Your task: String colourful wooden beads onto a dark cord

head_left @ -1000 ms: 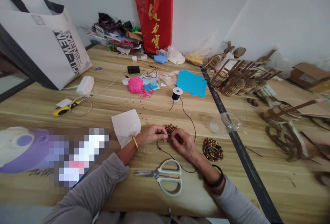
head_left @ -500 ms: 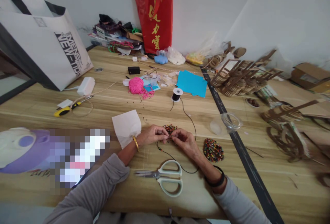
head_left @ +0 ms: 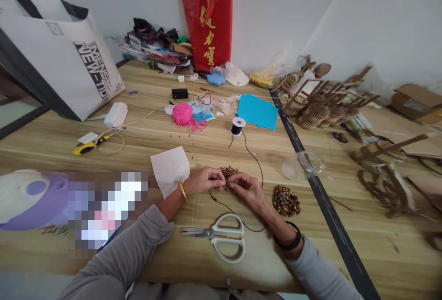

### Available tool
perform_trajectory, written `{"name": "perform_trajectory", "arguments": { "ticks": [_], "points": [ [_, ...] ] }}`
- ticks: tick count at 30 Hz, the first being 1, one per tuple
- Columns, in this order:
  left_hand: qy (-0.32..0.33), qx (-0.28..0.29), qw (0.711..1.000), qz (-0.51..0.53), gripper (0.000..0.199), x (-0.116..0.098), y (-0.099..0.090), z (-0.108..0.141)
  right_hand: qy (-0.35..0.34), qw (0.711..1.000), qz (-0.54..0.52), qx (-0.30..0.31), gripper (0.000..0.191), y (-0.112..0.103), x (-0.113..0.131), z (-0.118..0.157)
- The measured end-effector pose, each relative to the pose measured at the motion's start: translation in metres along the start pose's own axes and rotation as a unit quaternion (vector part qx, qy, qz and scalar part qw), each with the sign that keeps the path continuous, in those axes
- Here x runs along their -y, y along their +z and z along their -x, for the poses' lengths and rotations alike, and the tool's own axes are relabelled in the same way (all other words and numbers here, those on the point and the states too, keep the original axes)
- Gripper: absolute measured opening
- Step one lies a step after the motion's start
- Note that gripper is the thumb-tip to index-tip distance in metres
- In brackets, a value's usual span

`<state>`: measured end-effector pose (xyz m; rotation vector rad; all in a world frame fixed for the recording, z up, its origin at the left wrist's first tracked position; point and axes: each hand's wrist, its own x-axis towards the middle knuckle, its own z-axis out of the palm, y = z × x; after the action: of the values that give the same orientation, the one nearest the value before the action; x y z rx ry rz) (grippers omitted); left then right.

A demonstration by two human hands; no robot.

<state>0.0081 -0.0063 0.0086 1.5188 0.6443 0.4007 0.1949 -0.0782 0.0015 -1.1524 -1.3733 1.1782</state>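
Observation:
My left hand [head_left: 204, 180] and my right hand [head_left: 249, 190] meet fingertip to fingertip over the table, both closed in a pinch. A thin black cord [head_left: 256, 231] with a few small coloured beads on it hangs below my left fingers, its end apparently between them. What my right fingertips pinch is too small to make out. Just behind the fingers lies a pile of multicoloured beads [head_left: 228, 171], partly hidden by them. A coil of beads [head_left: 286, 201] rests right of my right wrist. Closer to me are white-handled scissors [head_left: 228, 238], blades pointing left.
A spool of black cord [head_left: 237, 127] stands beyond the hands, its line trailing toward me. White paper [head_left: 170, 167] lies by my left wrist. Pink yarn [head_left: 183, 114], blue sheets [head_left: 257, 111] and a clear container [head_left: 304, 165] are farther off. A phone [head_left: 113, 212] lies left.
Both hands keep their pinch in nearly the same place, with only slight finger movement. The whole view has shifted very slightly.

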Motion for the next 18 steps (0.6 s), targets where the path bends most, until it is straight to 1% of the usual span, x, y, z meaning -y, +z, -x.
{"name": "perform_trajectory", "arguments": {
  "ticks": [6, 9, 11, 14, 16, 18],
  "points": [
    [0.004, 0.0, 1.0, -0.001, 0.025, -0.0024, -0.0001, 0.0012, -0.001, 1.0, 0.01, 0.003, 0.02, 0.0003, 0.0003, 0.0006],
    [0.0, 0.001, 1.0, -0.001, 0.025, -0.003, 0.0001, 0.0011, -0.014, 0.999, 0.038, 0.006, 0.018, -0.0014, 0.0007, 0.0007],
    [-0.002, -0.001, 1.0, 0.002, 0.026, -0.0025, 0.0003, 0.0007, -0.038, 0.996, 0.079, 0.0, 0.016, -0.0031, 0.0011, 0.0005],
    [0.001, -0.005, 1.0, 0.007, 0.026, -0.0011, 0.0004, 0.0005, -0.096, 0.979, 0.177, -0.005, 0.011, -0.0055, 0.0022, 0.0005],
    [0.003, -0.005, 1.0, 0.005, 0.025, -0.0001, 0.0001, 0.0006, -0.137, 0.961, 0.24, 0.012, 0.009, -0.0062, 0.0031, 0.0013],
    [0.004, -0.006, 1.0, 0.0, 0.024, 0.0008, -0.0004, 0.0007, -0.171, 0.941, 0.29, 0.041, 0.011, -0.006, 0.0037, 0.0027]
  ]
}}
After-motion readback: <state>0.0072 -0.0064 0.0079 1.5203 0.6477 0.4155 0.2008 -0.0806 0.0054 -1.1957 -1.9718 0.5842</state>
